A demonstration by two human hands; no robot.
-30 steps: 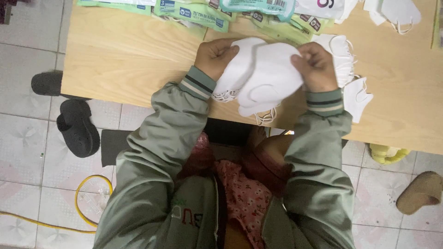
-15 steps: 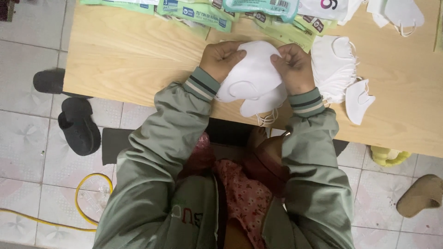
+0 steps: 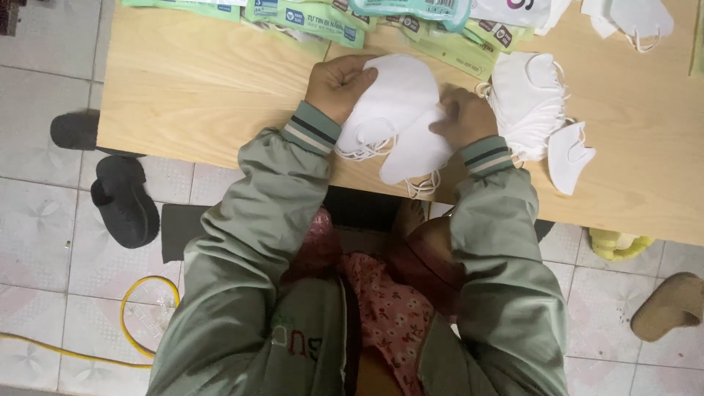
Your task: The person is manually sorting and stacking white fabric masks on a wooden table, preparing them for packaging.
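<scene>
Your left hand (image 3: 339,86) and right hand (image 3: 463,116) both clamp white masks (image 3: 400,110) at upper centre of the frame, over the table (image 3: 198,95); a mask pile (image 3: 529,103) lies just right.

Two white folded masks (image 3: 402,117), soft and cup-shaped, overlap above the near table edge, the upper one at 12 o'clock lying broad and rounded, the lower at 6 o'clock tilted with its thin ear loops dangling over the edge toward the lap.
</scene>
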